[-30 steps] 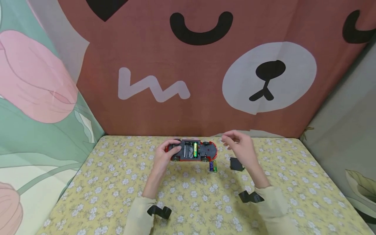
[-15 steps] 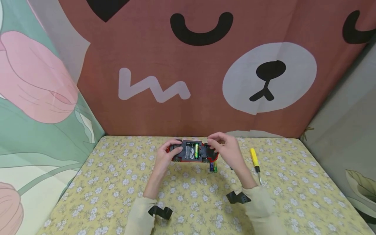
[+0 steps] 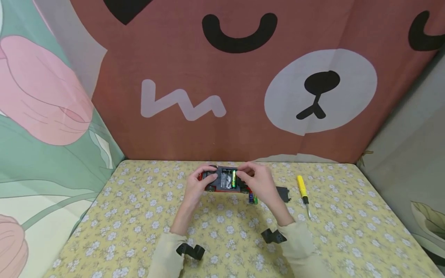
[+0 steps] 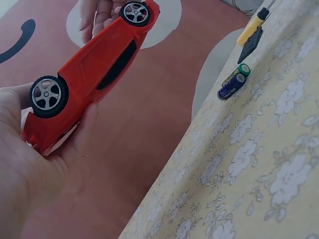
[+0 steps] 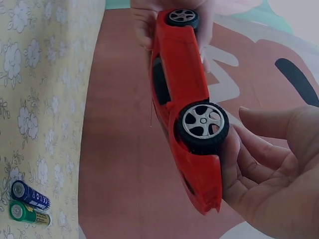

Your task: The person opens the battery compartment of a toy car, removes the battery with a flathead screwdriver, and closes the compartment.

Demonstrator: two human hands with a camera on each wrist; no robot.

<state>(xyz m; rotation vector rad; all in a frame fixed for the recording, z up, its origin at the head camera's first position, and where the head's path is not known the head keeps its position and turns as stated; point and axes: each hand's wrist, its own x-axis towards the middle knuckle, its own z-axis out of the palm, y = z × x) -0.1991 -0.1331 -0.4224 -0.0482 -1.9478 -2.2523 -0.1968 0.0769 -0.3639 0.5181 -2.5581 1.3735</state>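
My left hand (image 3: 198,183) grips the rear of a red toy car (image 4: 99,64), holding it on its side so the black underside faces me. In the head view a green battery (image 3: 234,178) sits at the right of the car's uncovered battery compartment (image 3: 226,179), with bare slots beside it. At that battery's upper end are the thumb and forefinger of my right hand (image 3: 259,181). In the right wrist view its thumb is clear of the wheel (image 5: 203,128), while the other fingers bend loosely against the car. Nothing visible is pinched between them.
Below the car, a blue battery (image 4: 231,87) and a green battery (image 4: 242,69) lie side by side on the flowered cloth (image 3: 222,239). Right of them rest a black compartment cover (image 3: 283,194) and a yellow-handled screwdriver (image 3: 301,187). A bear-print curtain (image 3: 187,143) hangs behind.
My right hand has moved left from beyond the car's front end to the battery in the compartment, uncovering the screwdriver and the cover. My left hand keeps its grip on the car.
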